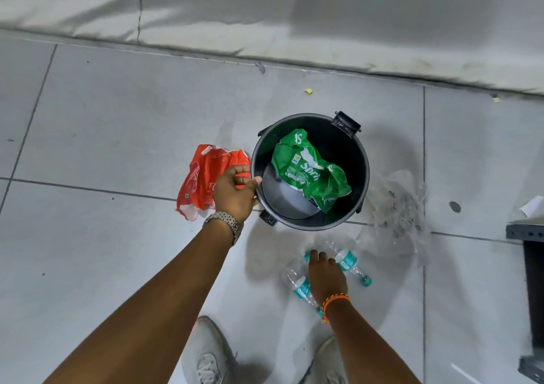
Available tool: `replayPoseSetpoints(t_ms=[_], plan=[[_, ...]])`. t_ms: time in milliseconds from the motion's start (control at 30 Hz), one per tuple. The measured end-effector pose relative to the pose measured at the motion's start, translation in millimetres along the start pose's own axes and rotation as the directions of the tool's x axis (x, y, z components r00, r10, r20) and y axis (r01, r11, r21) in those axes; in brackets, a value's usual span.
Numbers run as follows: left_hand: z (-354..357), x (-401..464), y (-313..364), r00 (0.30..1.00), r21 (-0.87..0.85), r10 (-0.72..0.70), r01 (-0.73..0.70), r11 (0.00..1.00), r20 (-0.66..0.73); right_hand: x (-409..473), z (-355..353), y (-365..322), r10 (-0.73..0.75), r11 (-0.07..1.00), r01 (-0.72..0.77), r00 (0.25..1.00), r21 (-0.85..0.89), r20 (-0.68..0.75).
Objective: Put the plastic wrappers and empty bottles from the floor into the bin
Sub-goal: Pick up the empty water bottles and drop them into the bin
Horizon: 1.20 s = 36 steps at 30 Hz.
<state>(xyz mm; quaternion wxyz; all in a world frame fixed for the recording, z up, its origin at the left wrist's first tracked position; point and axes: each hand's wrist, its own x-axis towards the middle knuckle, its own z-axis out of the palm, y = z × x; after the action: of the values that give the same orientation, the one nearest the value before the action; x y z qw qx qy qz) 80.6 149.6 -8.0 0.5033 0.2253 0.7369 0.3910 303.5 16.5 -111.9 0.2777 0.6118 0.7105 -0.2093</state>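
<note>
Right hand (pixel 325 277) down low over two bottles (pixel 346 261) on floor near my shoes, fingers spread, nothing held yet. Left hand (pixel 235 192) pinches bin (pixel 365 177) rim, keeps it steady. Green wrapper (pixel 309 170) already inside. Red wrapper (pixel 203 177) beside bin, clear wrapper (pixel 397 207) on other side. Next, I think: close fingers round one bottle, lift, drop in.

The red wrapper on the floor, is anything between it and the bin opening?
Nothing visible blocks it. The red wrapper lies right beside the bin, whose top is open and holds only a green wrapper. The left hand is at the rim, over the wrapper's near edge.
</note>
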Motion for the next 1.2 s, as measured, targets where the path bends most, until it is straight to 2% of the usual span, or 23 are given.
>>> replayPoseSetpoints(t_ms=[100, 167, 200, 233, 300, 333, 367, 400, 467, 533, 633, 667, 700, 767, 800, 867, 900, 933, 967, 1000, 1067, 1133, 1200], plan=[[0.3, -0.6, 1.1, 1.0, -0.043, -0.027, 0.027, 0.999, 0.016, -14.9, -31.0, -0.2, 0.031, 0.996, -0.026, 0.998, 0.084, -0.051], [0.7, -2.5, 2.4, 0.999, -0.037, -0.046, 0.046, 0.998, 0.007, -42.3, -75.2, 2.4, 0.15, 0.94, -0.104, 0.981, 0.326, -0.119], [0.4, -3.0, 2.4, 0.999, -0.032, -0.048, 0.048, 0.998, -0.001, -56.7, -96.5, 4.5, 0.225, 0.863, -0.126, 0.963, 0.489, -0.149], [1.4, -3.2, 5.5, 0.999, -0.031, -0.051, 0.051, 0.998, -0.005, -70.9, -122.4, 10.3, 0.299, 0.743, -0.138, 0.944, 0.655, -0.14], [1.9, -5.0, 10.8, 0.998, -0.018, -0.062, 0.062, 0.998, -0.015, -99.1, -178.4, 21.5, 0.347, 0.355, -0.132, 0.938, 0.925, 0.001], [1.8, -5.9, 12.0, 0.997, -0.008, -0.068, 0.067, 0.998, -0.024, -108.7, -202.5, 25.0, 0.314, 0.148, -0.089, 0.949, 0.985, 0.039], [1.6, -6.8, 12.3, 0.997, 0.005, -0.071, 0.071, 0.997, -0.031, -112.6, -222.5, 26.1, 0.289, -0.009, -0.03, 0.957, 1.0, 0.031], [1.6, -7.5, 12.5, 0.997, 0.018, -0.074, 0.075, 0.997, -0.033, -111.1, -238.4, 24.9, 0.28, -0.101, 0.03, 0.96, 0.994, -0.001], [1.9, -9.4, 13.4, 0.996, 0.033, -0.076, 0.078, 0.996, -0.036, -94.5, -260.1, 14.8, 0.279, -0.17, 0.103, 0.959, 0.98, -0.052], [1.8, -9.8, 13.9, 0.996, 0.054, -0.066, 0.069, 0.996, -0.057, -66.9, -267.1, 1.5, 0.277, -0.142, 0.1, 0.959, 0.985, -0.057], [3.4, -14.3, 11.8, 0.995, 0.09, -0.048, 0.056, 0.994, -0.086, -33.7, -253.8, -6.5, 0.365, 0.126, 0.086, 0.922, 0.988, -0.127], [4.5, -14.8, 12.5, 0.995, 0.101, -0.032, 0.042, 0.994, -0.095, -28.7, -245.7, -5.0, 0.438, 0.188, 0.122, 0.878, 0.975, -0.194], [5.5, -16.0, 12.8, 0.994, 0.118, -0.004, 0.017, 0.993, -0.109, -27.5, -236.5, -3.1, 0.515, 0.206, 0.19, 0.813, 0.96, -0.271], [8.3, -20.9, 13.9, 0.987, 0.183, 0.068, -0.041, 0.982, -0.144, -34.9, -210.9, -1.5, 0.643, 0.233, 0.33, 0.654, 0.915, -0.399], [10.6, -22.3, 13.1, 0.982, 0.207, 0.099, -0.065, 0.976, -0.161, -39.5, -189.6, -2.0, 0.655, 0.272, 0.341, 0.619, 0.9, -0.433], [14.0, -24.2, 10.2, 0.969, 0.223, 0.155, -0.11, 0.969, -0.195, -48.5, -137.2, -4.6, 0.593, 0.408, 0.268, 0.649, 0.873, -0.477], [15.4, -25.4, 7.0, 0.96, 0.237, 0.182, -0.13, 0.963, -0.214, -51.8, -107.7, -6.5, 0.505, 0.482, 0.207, 0.729, 0.851, -0.463], [17.4, -25.3, 5.5, 0.949, 0.252, 0.216, -0.156, 0.955, -0.23, -51.7, -79.6, -7.4, 0.379, 0.56, 0.139, 0.834, 0.817, -0.401], [19.0, -25.1, 1.8, 0.937, 0.26, 0.248, -0.183, 0.948, -0.246, -51.9, -53.5, -9.9, 0.247, 0.654, 0.048, 0.93, 0.755, -0.273], [20.6, -25.5, -1.0, 0.925, 0.263, 0.279, -0.211, 0.942, -0.258, -51.1, -32.8, -13.4, 0.147, 0.749, -0.036, 0.983, 0.661, -0.114], [22.8, -24.7, -10.3, 0.9, 0.261, 0.34, -0.272, 0.926, -0.271, -43.7, 3.9, -22.9, 0.04, 0.9, -0.091, 0.991, 0.427, 0.126], [24.5, -23.3, -15.3, 0.884, 0.245, 0.377, -0.314, 0.917, -0.276, -36.3, 18.3, -31.5, 0.06, 0.957, -0.098, 0.988, 0.272, 0.144], [24.8, -19.1, -18.0, 0.885, 0.225, 0.373, -0.318, 0.921, -0.277, -28.8, 23.8, -40.3, 0.081, 0.973, -0.1, 0.992, 0.208, 0.099]])
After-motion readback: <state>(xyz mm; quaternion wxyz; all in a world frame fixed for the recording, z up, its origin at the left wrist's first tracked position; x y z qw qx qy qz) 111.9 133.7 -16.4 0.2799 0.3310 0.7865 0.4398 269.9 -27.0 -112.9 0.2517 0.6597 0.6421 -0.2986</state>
